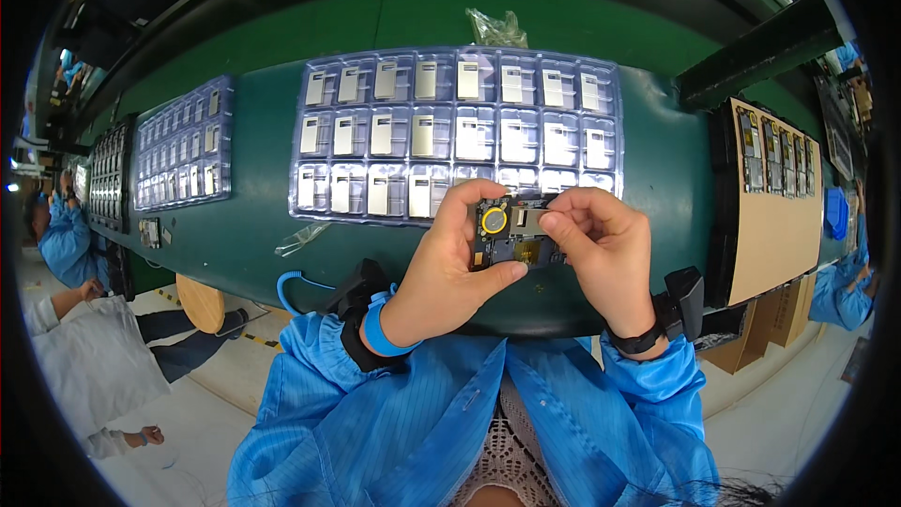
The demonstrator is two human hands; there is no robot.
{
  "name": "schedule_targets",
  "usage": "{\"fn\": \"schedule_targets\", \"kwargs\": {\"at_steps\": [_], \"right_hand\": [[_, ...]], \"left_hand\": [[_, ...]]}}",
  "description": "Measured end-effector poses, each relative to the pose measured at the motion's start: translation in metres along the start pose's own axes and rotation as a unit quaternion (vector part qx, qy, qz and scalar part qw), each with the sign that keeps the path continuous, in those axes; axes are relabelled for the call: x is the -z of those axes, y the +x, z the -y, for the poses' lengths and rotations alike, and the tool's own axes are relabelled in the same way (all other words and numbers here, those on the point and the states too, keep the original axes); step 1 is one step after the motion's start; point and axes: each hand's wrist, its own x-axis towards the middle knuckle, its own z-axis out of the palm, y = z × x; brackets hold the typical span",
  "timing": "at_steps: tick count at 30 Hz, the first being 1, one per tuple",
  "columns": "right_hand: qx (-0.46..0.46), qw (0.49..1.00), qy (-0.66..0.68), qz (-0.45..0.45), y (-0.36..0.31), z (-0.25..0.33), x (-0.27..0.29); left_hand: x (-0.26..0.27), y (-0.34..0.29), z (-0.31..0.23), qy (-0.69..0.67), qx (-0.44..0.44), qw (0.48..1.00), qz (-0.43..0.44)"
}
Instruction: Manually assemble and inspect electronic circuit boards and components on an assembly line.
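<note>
My left hand (434, 268) grips a small dark circuit board (500, 251) by its left end, thumb along the near edge and fingers at the far edge. A round coin cell (494, 220) with a yellow rim sits on the board's left part. On the board's middle lies a thin silvery metal plate (528, 221). My right hand (608, 246) is closed, thumb and index finger pinching the plate's right end against the board. Its fingertips hide the board's right side. Just beyond my hands is a clear plastic tray (443, 143) with rows of similar metal plates.
Another clear tray (225, 183) of plates lies left, near a loose circuit board (150, 233). Right, several boards rest on a brown sheet (771, 235). Plastic wraps (497, 30) lie beyond the tray. A dark post (760, 52) slants at far right. People are nearby on both sides.
</note>
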Motion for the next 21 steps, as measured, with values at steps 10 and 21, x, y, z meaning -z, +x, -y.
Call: {"fn": "schedule_targets", "kwargs": {"at_steps": [10, 21], "right_hand": [[0.053, 0.99, -0.12, -0.049, -0.005, 0.012, 0.001], [0.109, 0.98, -0.152, -0.072, -0.01, 0.015, -0.002]], "left_hand": [[-0.002, -0.003, -0.001, -0.02, 0.001, 0.999, -0.027], [-0.011, -0.005, 0.002, 0.033, -0.065, 0.993, -0.096]]}}
